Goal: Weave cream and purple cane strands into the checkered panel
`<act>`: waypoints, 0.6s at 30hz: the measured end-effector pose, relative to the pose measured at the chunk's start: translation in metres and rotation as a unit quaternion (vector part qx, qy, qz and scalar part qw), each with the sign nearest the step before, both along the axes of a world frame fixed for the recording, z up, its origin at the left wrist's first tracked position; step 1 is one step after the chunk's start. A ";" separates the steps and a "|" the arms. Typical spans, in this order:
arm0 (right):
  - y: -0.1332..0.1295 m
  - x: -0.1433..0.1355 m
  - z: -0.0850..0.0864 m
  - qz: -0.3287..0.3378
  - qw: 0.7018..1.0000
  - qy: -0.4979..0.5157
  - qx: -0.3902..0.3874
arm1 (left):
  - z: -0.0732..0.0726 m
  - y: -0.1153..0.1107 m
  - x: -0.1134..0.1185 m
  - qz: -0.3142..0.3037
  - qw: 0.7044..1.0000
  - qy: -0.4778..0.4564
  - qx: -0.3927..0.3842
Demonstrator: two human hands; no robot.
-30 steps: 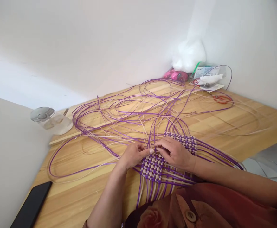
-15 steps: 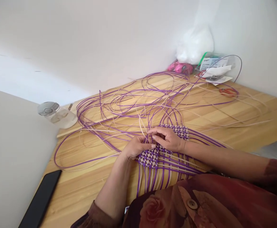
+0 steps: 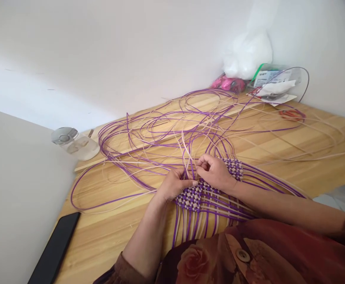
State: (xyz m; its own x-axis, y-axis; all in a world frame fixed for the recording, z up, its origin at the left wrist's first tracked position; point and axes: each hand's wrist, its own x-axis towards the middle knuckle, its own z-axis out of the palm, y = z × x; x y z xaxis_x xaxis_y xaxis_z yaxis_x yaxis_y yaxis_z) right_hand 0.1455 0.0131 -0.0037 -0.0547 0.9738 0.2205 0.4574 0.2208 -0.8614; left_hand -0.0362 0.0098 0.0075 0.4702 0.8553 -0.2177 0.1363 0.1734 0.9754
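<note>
A checkered purple and beige woven piece (image 3: 189, 198) lies on the wooden table, with long strands running out on all sides. My left hand (image 3: 175, 184) grips its upper edge, thumb on top and fingers behind. Just to the right, my right hand (image 3: 213, 169) is closed in a pinch above the weave; what its fingertips hold is too small to make out. Loose purple and beige strands (image 3: 187, 152) rise between and behind the two hands. The right part of the weave (image 3: 234, 169) shows beyond my right hand.
Long looped strands (image 3: 107, 144) spread over the table (image 3: 101, 232). A clear container with a grey lid (image 3: 80, 146) stands left, a black phone-like slab (image 3: 55, 246) nearer. White (image 3: 246, 55) and pink bags (image 3: 228, 83), papers (image 3: 276, 86) and an orange-handled tool (image 3: 292, 114) are back right.
My right hand has drawn away to the right from my left hand, its fingers now curled in. The whole view has shifted slightly. My left hand keeps its grip on the weave.
</note>
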 end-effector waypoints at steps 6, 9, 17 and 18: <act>0.004 0.006 -0.001 0.047 0.995 0.004 0.093 | 0.000 0.001 0.000 -0.007 1.000 -0.017 0.024; 0.008 0.010 0.008 0.092 0.975 -0.023 0.202 | -0.002 0.001 -0.002 -0.021 1.000 -0.023 -0.001; 0.015 0.048 0.042 0.132 0.911 -0.184 0.345 | 0.009 0.000 -0.009 -0.082 0.996 0.002 -0.024; 0.012 0.052 0.045 0.161 0.916 -0.194 0.311 | 0.012 0.000 -0.010 -0.099 0.995 0.005 -0.023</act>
State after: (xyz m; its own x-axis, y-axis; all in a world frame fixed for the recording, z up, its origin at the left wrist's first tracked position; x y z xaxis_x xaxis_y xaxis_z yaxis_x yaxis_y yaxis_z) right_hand 0.1973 0.0253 0.0416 -0.5094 0.5865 0.6297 0.5277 0.7909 -0.3099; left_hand -0.0464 0.0098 0.0191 0.6265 0.7349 -0.2596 0.1816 0.1862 0.9656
